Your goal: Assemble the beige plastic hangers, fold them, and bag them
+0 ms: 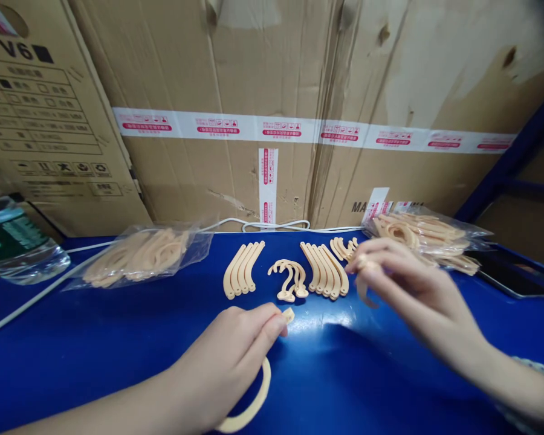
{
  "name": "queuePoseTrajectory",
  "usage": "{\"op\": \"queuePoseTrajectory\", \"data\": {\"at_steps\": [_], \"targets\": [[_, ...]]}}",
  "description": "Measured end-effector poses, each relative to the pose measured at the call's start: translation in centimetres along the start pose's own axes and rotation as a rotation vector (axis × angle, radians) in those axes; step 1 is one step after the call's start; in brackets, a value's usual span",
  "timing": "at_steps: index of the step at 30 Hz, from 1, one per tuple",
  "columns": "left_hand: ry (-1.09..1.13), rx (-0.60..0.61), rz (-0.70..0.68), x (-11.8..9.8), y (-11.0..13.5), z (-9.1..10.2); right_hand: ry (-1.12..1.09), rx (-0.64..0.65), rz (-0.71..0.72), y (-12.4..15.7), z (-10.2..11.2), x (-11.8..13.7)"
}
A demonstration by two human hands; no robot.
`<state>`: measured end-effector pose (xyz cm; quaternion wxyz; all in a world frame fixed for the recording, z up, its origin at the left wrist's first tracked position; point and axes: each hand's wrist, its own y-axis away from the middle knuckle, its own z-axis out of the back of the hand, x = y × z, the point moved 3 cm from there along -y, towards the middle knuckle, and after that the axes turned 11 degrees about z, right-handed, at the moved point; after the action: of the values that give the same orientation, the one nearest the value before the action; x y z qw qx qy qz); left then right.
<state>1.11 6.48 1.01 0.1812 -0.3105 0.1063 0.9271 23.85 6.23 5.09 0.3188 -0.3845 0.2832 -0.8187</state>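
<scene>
Above table (118,338) | left fingers (265,338) pinch beige piece (289,315) | right fingers (383,291) pinch curved strip (363,291)

Left hand (241,341), lower centre of frame, closed in a pinch; right hand (410,284), right of centre, higher, likewise pinched.

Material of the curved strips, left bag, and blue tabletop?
Curved strips: probably smooth plastic, possibly wood; even beige, no readable grain. Left bag: likely plastic film; glossy wrinkles, contents visible. Blue tabletop: glossy paint or laminate, unclear; bright glare.
</scene>
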Motion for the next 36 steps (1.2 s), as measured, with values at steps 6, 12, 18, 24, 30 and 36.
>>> {"op": "queuePoseTrajectory", "data": {"at_steps": [6,12,18,24,30,36], "targets": [[0.610,0.347,0.302,1.1,-0.6,-1.3,0.242,-0.189,0.136,-2.1,3.3,-5.0],[1.073,0.451,0.324,1.9,-1.4,-2.3,0.510,0.196,0.275,-1.6,2.8,-10.1],[1.177,0.340,0.334,1.0,-1.2,-0.6,0.532,0.320,0.199,-1.4,3.3,-12.3],[1.117,0.259,0.328,0.6,-0.9,0.1,0.456,0.365,0.124,-1.6,3.5,-12.6],[1.053,0.183,0.322,0.3,-1.1,0.4,0.392,0.213,0.265,-1.1,1.4,-7.0],[1.129,0.162,0.258,-0.1,-0.9,0.3,0.235,0.409,0.734,1.3,-2.2,2.5]]}}
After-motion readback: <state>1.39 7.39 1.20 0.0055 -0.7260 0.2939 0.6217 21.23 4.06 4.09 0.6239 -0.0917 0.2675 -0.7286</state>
